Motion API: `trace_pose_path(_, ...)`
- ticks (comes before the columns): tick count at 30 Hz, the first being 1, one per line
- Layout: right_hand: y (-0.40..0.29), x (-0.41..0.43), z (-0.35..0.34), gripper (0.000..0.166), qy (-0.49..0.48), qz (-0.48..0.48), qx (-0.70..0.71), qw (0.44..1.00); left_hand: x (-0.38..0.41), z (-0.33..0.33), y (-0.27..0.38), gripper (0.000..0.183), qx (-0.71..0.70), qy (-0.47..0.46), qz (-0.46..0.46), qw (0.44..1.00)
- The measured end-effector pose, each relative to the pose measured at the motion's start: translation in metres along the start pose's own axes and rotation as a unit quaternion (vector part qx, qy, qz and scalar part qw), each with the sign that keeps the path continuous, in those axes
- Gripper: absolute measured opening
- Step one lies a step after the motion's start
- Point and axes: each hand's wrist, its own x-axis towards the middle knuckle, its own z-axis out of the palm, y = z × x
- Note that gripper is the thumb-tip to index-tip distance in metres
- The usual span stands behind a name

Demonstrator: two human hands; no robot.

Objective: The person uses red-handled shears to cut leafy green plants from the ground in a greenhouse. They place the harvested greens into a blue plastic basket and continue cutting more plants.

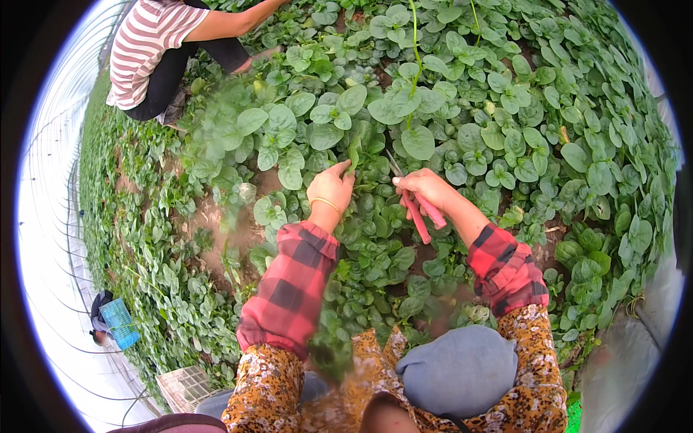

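Note:
Near the middle of the head view, my left hand (331, 189) pinches a green leaf (354, 151) between thumb and finger, its tip pointing up from them. To the right, my right hand (425, 189) is closed around a cutting tool, probably scissors, with red handles (417, 219). The handles stick out below the palm and stand somewhat apart; the metal blades (393, 163) point up and left into the foliage, their tips partly hidden. Broad-leaved green plants (379, 216) lie under and around both hands.
Another person (157, 54) in a striped shirt crouches at the upper left. Farther off at the lower left, a person (101, 319) is beside a blue crate (119, 323). A pale plastic crate (185, 388) stands at the bottom left. Bare soil (216, 233) shows left of my left hand.

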Motion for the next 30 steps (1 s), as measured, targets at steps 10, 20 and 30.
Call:
trace_pose_path(10,0.002,0.034,0.005,0.038,-0.052,0.055,0.05,0.996,-0.01,0.007,-0.001,0.028,-0.024,-0.004,0.014,1.0)
trace_pose_path(20,0.028,0.001,0.0,0.034,0.015,-0.108,0.085,0.99,-0.046,-0.027,-0.012,0.018,-0.259,0.069,0.196,0.943)
trace_pose_path(30,0.015,-0.052,0.035,0.027,-0.067,-0.139,-0.027,0.988,-0.117,-0.06,0.019,0.023,0.023,0.018,0.419,0.907)
